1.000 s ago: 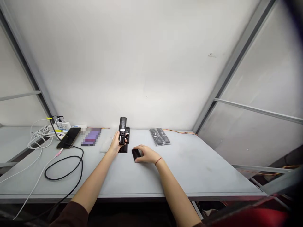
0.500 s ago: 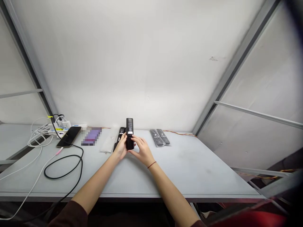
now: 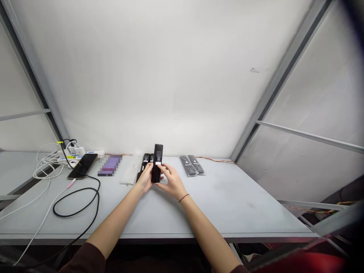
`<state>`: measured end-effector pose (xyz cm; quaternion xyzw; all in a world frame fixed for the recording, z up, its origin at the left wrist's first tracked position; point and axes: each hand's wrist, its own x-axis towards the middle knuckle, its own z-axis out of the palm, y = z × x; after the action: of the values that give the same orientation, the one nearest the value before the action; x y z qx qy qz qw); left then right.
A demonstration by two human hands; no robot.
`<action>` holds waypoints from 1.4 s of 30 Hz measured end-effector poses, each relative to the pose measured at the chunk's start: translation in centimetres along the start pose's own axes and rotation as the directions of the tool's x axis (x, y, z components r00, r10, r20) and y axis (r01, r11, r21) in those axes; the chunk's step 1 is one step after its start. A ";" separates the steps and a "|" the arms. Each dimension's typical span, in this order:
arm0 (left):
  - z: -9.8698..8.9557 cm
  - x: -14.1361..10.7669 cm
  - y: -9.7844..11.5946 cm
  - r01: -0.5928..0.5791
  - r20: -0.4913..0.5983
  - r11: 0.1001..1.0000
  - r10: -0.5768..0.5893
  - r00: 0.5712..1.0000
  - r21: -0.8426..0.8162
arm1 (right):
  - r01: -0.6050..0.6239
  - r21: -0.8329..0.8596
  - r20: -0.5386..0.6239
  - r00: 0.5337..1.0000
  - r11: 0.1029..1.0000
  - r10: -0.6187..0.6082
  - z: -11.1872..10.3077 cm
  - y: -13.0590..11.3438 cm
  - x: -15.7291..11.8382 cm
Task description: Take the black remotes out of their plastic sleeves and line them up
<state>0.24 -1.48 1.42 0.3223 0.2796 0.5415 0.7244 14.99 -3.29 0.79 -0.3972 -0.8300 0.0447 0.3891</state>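
Note:
A black remote (image 3: 158, 154) is held up over the middle of the table, its labelled back towards me and its top leaning slightly right. My left hand (image 3: 146, 178) grips its left side, fingers closed on it. From the right, my right hand (image 3: 173, 182) holds the lower part between thumb and fingers. Just behind my left hand lie other black remotes (image 3: 146, 157), partly hidden by the hand and the held remote. To the right, two remotes in clear plastic sleeves (image 3: 188, 166) lie side by side on the grey table (image 3: 222, 201).
On the left are a black phone (image 3: 82, 166), a power strip with white chargers (image 3: 76, 151), and a looped black cable (image 3: 98, 193). A purple, pixelated item (image 3: 110, 165) and clear plastic bags (image 3: 129, 171) lie between the phone and my hands. A white wall stands behind.
The held remote has shifted slightly right and down, and its top now leans right. My right hand has moved a little with it.

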 end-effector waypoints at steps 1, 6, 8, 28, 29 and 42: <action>0.0 -0.1 0.0 0.004 0.008 1.000 -0.004 1.000 0.006 | -0.003 -0.007 0.000 1.000 1.000 0.003 0.0 0.0 0.0; 0.1 -0.2 0.3 0.035 0.025 0.999 -0.035 0.999 -0.008 | -0.012 0.012 -0.005 1.000 1.000 0.012 -0.1 0.0 0.0; 0.2 -0.2 0.2 0.014 0.005 0.999 -0.014 1.000 -0.031 | -0.016 0.056 -0.004 1.000 0.998 0.017 -0.2 -0.1 0.0; 0.3 0.2 1.4 -0.266 -0.248 0.940 0.211 0.946 -0.214 | -0.372 0.921 0.272 0.827 0.116 0.492 -0.4 -1.1 0.9; 0.5 0.2 1.3 -0.286 -0.253 0.939 0.235 0.939 -0.191 | -0.354 0.930 0.264 0.829 0.097 0.493 -0.4 -1.1 0.9; 2.1 -1.3 -0.4 -0.414 0.053 0.879 0.414 0.909 0.236 | -0.324 0.946 0.251 0.733 0.000 0.632 -0.9 0.9 0.8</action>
<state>1.70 -3.19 2.54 0.4604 0.2677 0.6455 0.5474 15.85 -2.33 1.62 -0.3267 -0.3652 0.6283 0.6043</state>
